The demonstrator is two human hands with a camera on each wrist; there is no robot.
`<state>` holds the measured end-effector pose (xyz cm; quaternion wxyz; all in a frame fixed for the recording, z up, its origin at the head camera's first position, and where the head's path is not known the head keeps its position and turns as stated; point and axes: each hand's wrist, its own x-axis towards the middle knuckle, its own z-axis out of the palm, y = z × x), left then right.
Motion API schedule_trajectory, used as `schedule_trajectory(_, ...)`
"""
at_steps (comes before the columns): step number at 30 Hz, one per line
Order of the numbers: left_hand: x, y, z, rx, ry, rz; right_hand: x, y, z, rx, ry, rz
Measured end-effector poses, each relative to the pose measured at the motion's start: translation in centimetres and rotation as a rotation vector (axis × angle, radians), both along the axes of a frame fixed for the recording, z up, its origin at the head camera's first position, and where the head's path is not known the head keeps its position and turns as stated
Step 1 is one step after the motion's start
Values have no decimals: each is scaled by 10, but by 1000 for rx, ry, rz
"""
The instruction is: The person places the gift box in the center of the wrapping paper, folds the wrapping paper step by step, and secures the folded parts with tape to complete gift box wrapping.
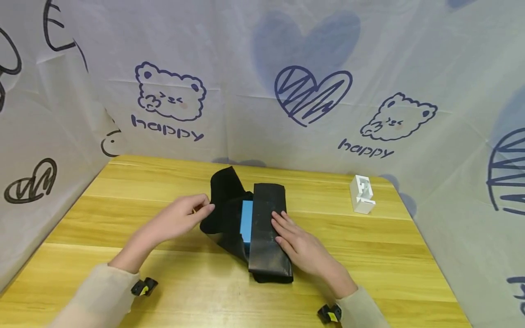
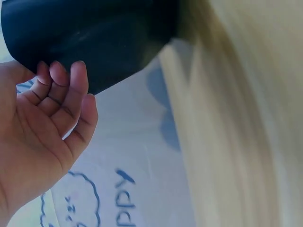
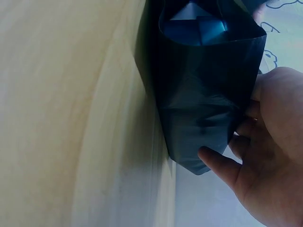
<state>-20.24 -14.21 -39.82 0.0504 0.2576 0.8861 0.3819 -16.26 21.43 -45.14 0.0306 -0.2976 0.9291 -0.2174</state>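
Observation:
A blue box (image 1: pixel 246 221) lies on the table, partly covered by a black sheet (image 1: pixel 268 232) folded over it from the right. On the left side, another flap of the sheet stands raised. My left hand (image 1: pixel 184 216) pinches that flap's edge between thumb and fingers; the left wrist view shows the fingertips at the edge of the black sheet (image 2: pixel 90 38). My right hand (image 1: pixel 301 243) rests on the right-hand fold with its fingers extended. Seen from the right wrist, the sheet (image 3: pixel 203 85) forms an open-ended sleeve with the blue box (image 3: pixel 199 30) inside.
A white block-shaped holder (image 1: pixel 362 196) stands at the back right of the wooden table (image 1: pixel 172 278). Behind and beside the table hangs a white cloth (image 1: pixel 242 109) printed with bears and hearts. Dark wrist devices (image 1: pixel 144 287) sit at both sleeves.

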Motion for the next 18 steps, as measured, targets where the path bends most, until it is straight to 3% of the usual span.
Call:
schedule_trajectory(3,-3,17,7,41,-13,-26,0,1,0,-3,-4,-2)
schedule_trajectory(7,-7,38,12,31,3,-32,0,1,-1,-8,-6,-4)
schedule_trajectory(13,-7,62,12,34,15,-30,0,1,-2,-22,-13,-5)
schedule_trajectory(18,-5,85,7,77,88,-27,-1,2,-2,-25,-9,-5)
